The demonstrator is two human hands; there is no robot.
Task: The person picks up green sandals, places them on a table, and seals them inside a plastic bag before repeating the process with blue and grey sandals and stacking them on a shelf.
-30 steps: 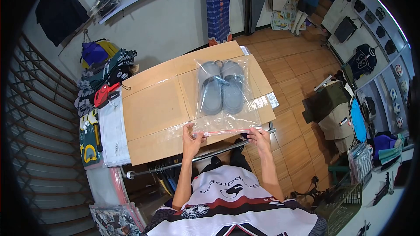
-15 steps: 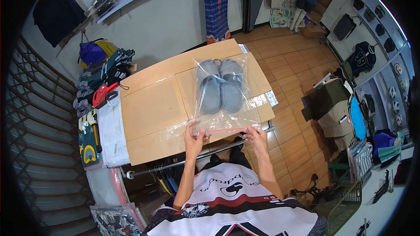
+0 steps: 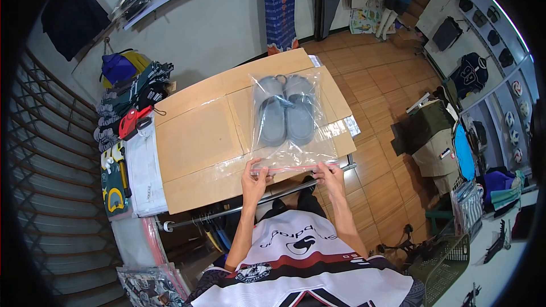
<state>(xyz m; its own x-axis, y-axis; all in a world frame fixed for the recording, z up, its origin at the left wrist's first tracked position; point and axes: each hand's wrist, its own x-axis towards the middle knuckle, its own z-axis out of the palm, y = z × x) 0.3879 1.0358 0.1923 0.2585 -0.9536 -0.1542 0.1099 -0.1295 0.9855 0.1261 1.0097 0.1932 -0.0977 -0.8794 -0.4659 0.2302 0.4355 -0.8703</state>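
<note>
A pair of grey clogs (image 3: 286,113) lies side by side inside a clear zip bag (image 3: 327,145) on a flattened cardboard sheet (image 3: 196,131). The bag's mouth, edged with a red zip strip, faces me. My left hand (image 3: 255,179) pinches the left end of that strip between thumb and fingers. At the strip's right end, my right hand (image 3: 329,177) grips the edge of the bag in the same way. Between the two hands the strip is stretched nearly straight. Whether the zip is sealed cannot be made out.
Left of the cardboard are a red tape dispenser (image 3: 135,124), a white package (image 3: 145,167) and a green pack with yellow items (image 3: 116,187). A metal rail (image 3: 284,192) runs along the near edge. Folded clothes (image 3: 432,142) stand on the right, above a green basket (image 3: 449,267).
My right hand has shifted slightly left and up along the zip strip. My left hand stays at about the same spot, and the clogs have barely moved.
</note>
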